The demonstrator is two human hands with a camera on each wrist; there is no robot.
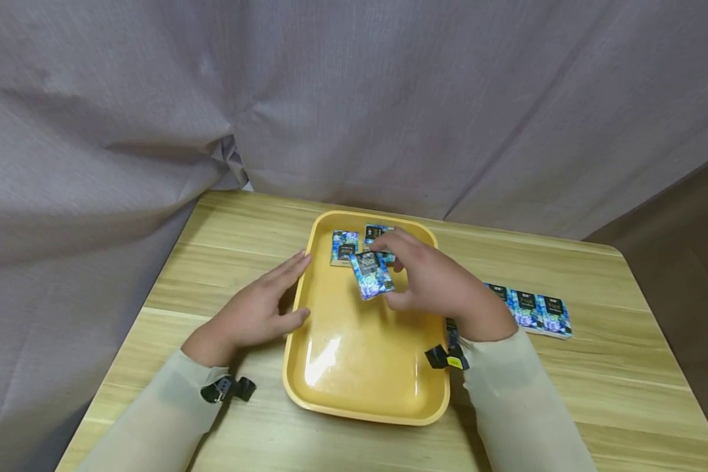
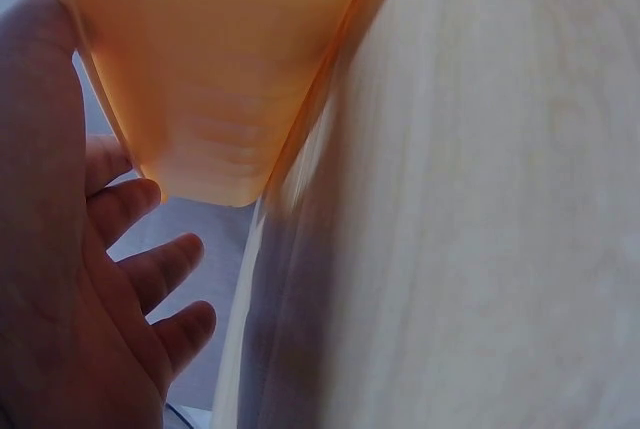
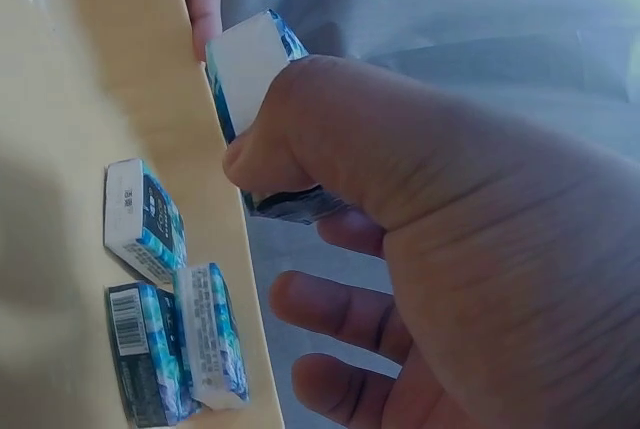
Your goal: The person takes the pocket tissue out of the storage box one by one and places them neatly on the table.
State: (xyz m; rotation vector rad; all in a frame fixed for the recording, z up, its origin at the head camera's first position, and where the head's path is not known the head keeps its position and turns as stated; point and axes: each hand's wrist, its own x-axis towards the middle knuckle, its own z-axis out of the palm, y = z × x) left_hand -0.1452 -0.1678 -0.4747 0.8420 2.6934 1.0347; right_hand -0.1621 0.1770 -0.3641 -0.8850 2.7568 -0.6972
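My right hand [image 1: 433, 275] pinches a small blue flower-printed box [image 1: 372, 275] between thumb and fingers, tilted above the yellow tray [image 1: 354, 393]. In the right wrist view its plain white side [image 3: 248, 69] faces the camera. Inside the tray's far end lie several like boxes, among them one at the left [image 1: 345, 248] and another [image 1: 377, 232] partly hidden by my right hand. My left hand [image 1: 256, 311] touches the tray's left rim with thumb and fingertips. In the left wrist view its fingers [image 2: 165, 267] are spread and loosely bent beside the tray's outer wall [image 2: 215, 79].
A row of matching boxes [image 1: 528, 309] lies on the wooden table [image 1: 613, 387] right of the tray, partly covered by my right forearm. Another box [image 1: 452, 333] shows beside the right wrist. Grey curtain [image 1: 354, 111] hangs behind the table's far edge.
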